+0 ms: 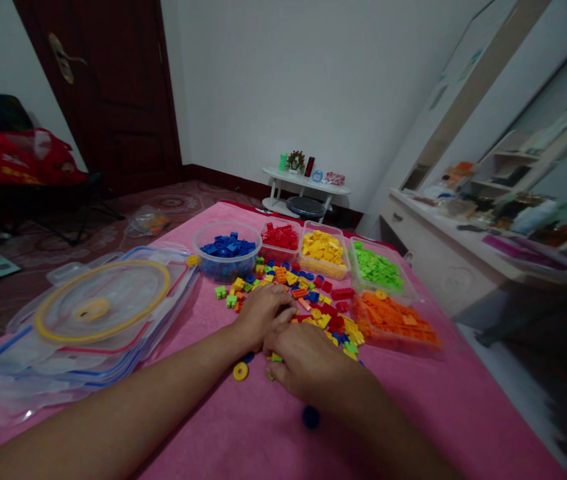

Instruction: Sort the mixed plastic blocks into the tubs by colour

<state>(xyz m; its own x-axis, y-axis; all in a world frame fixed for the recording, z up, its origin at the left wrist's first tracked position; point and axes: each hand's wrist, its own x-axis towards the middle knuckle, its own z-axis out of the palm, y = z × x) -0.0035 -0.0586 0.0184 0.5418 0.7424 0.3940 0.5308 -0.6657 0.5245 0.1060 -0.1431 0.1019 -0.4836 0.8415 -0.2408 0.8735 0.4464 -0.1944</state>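
My left hand (262, 312) and my right hand (306, 360) lie close together on a pink cloth (273, 440), at the near edge of a heap of mixed coloured bricks (308, 303). Both hands are curled with fingers down among the bricks; what the fingers pinch is hidden. A green piece shows under my right hand. A yellow ring (240, 371) lies just left of my right hand, and a dark blue round piece (311, 417) sits by my right forearm.
Behind the heap stand sorted tubs: blue bricks (226, 250), red (280, 238), yellow (323, 249), green (377, 267), orange (396, 321). Stacked clear lids (93, 313) lie at left. A white dresser (443, 260) stands right; a small white shelf (306, 183) stands by the wall.
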